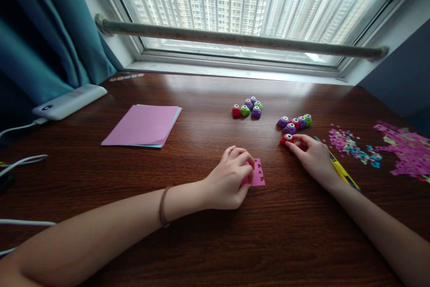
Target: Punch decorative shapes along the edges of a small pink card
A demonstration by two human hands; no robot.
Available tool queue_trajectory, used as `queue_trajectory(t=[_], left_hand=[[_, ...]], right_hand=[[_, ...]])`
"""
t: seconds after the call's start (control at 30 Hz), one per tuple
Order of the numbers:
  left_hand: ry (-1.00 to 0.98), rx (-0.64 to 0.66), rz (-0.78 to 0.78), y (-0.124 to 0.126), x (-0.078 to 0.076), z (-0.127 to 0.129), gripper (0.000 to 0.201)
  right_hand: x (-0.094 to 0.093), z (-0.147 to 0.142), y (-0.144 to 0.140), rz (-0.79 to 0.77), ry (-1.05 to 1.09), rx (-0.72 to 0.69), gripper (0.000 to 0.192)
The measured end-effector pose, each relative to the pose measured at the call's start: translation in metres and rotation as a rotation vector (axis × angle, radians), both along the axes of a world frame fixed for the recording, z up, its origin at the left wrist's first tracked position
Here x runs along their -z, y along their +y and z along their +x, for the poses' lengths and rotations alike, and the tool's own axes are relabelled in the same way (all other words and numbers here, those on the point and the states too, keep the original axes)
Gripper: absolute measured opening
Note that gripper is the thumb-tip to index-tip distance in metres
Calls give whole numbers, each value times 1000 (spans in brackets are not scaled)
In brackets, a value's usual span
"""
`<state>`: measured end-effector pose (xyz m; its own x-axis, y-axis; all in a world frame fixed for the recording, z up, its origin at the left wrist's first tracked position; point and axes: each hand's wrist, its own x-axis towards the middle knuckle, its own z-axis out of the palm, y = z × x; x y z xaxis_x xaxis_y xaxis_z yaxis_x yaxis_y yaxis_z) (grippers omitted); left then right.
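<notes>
My left hand (231,178) is closed with its fingers curled over a small piece of pink paper (258,173) on the table. Small shapes are punched along the paper's right edge; the rest lies under my fingers. To the right, my right hand (312,157) pinches a red craft punch (286,139) with a white round button. Just behind it stands a cluster of purple, red and green craft punches (290,128). Farther back is a second group of such punches (249,106).
Beside my right wrist lies a yellow utility knife (344,171). Punched confetti (352,144) and pink paper scraps (413,150) spread at the right. A stack of coloured paper (143,126) and a white power bank with a cable (72,101) are at the left. A metal bar (235,38) crosses the window.
</notes>
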<state>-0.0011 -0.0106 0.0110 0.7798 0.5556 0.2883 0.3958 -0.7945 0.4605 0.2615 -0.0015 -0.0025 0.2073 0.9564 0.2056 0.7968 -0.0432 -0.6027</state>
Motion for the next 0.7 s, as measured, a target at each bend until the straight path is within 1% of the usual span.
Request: queue_trajectory(t=[0.1,0.17,0.2,0.23,0.27,0.37,0.4,0.43,0.53,0.7], left_hand=[[-137,-3,-62,2,0,0,9],[-235,-31,-80,3,-1,1,10],[-272,-45,-79,3,-1,1,10],[-297,-55,-70,3,-1,2,9],[-315,-60,-55,3,0,2,8],[-349,-40,10,2,2,2,7],[-361,-23,33,2,2,1,6],[-371,-4,54,2,3,1,6],[-381,53,101,2,3,1,5],[-367,89,126,1,2,0,5]], right_hand=[[-1,-3,-2,23,49,5,32],[-5,-9,-8,96,77,6,31],[-7,-15,-13,134,85,-15,29],[-10,-21,-19,156,93,-71,24],[-13,-27,-26,150,99,-168,18],[-19,-48,-44,65,120,-565,11],[-19,-53,-49,67,120,-647,10],[-19,-58,-53,81,121,-700,9],[-17,-65,-57,135,126,-751,5],[-16,-64,-56,135,142,-733,3]])
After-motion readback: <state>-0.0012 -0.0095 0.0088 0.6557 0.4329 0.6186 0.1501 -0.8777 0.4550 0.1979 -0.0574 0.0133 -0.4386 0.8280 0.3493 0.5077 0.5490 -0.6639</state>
